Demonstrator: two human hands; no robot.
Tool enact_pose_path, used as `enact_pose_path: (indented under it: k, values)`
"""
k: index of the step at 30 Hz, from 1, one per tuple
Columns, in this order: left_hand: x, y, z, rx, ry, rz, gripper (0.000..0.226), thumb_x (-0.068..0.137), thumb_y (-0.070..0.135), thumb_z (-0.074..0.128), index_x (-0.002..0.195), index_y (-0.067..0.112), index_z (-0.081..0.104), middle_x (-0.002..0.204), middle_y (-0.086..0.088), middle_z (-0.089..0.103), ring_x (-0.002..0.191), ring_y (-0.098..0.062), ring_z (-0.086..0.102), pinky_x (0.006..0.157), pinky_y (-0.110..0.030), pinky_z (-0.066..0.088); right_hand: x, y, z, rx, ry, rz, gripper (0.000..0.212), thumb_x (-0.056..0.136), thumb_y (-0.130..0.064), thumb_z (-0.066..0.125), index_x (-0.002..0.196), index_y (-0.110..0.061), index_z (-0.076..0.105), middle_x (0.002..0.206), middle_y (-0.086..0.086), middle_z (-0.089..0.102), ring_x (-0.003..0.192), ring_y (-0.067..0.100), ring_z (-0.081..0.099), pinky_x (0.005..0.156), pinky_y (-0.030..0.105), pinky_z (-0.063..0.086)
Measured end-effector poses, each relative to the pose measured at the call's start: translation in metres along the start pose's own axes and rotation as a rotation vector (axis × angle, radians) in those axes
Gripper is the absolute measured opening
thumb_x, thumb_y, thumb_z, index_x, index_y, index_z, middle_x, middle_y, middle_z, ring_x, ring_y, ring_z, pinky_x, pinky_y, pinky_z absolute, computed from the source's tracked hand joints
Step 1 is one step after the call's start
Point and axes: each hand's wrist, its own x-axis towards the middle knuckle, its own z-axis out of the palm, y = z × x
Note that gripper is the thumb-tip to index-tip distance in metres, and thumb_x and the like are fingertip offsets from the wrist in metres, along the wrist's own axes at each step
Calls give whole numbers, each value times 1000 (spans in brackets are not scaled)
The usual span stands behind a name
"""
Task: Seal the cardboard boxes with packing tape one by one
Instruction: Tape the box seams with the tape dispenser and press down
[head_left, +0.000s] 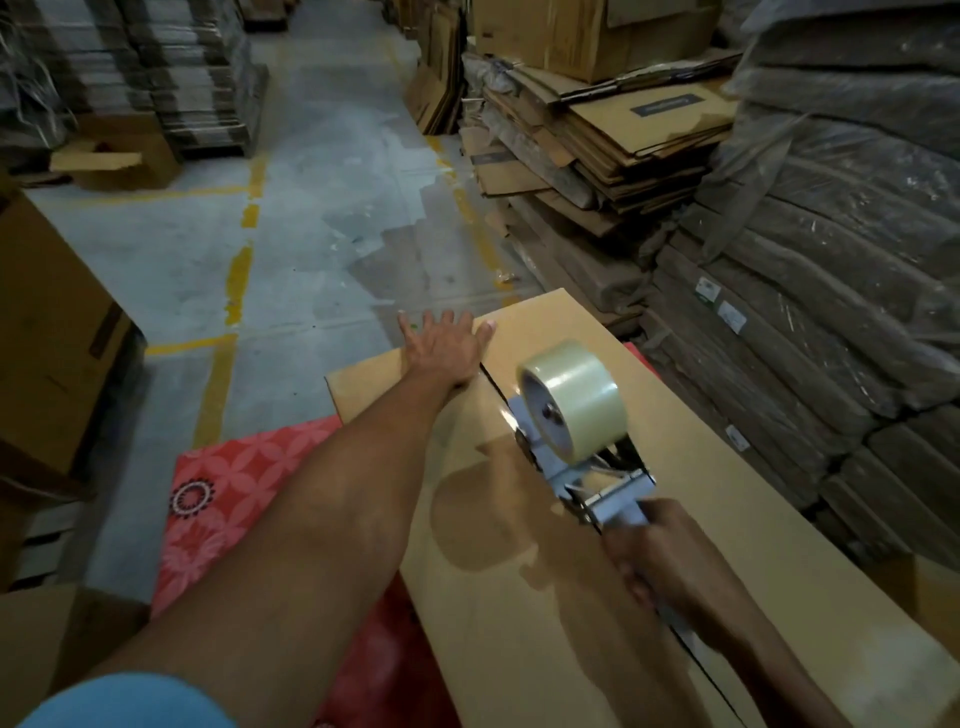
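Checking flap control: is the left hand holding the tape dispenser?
No, the left hand presses flat on the cardboard box while the right hand grips the tape dispenser.

A red flower-patterned cloth (228, 499) at lower centre carries the cardboard box (753, 519) lying flat on it, while the grey concrete floor (322, 171) behind, marked with worn yellow lines, bears flattened cartons (597, 150) stacked at upper right, and wrapped bundles (171, 67) at upper left.
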Motion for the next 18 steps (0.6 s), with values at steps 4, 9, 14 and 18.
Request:
enact_pose_path:
  k: [4,9,14,18]
  values:
    - [-25,25,8,-125,87,-124,71,102,60,17,159,18,20,168,-7,9,154,-32,4,119,-64,-3,-13,12,2,30,27,20,32,71,-7,62,43,-19,53,48,4,49,42,17,44,51,31,34]
    - [-74,36,28,-12,72,27,82,102,39,40,159,6,-8,167,-12,-13,154,-30,-12,122,-59,0,-11,8,-1,-13,-21,-5,16,76,0,60,61,-7,62,53,9,58,48,21,53,49,29,40]
    - [-42,15,27,128,51,4,99,95,37,58,158,7,-12,167,-11,-14,154,-29,-10,121,-60,3,10,-9,14,-3,-30,6,15,76,-1,59,62,-6,60,51,7,56,44,21,50,46,28,39]
    - [-21,-12,12,154,22,-14,98,92,30,58,158,7,-10,168,-9,-12,155,-27,-8,121,-60,4,34,-31,31,42,-55,-26,11,72,-3,59,62,-6,59,51,9,55,44,22,49,43,27,36]
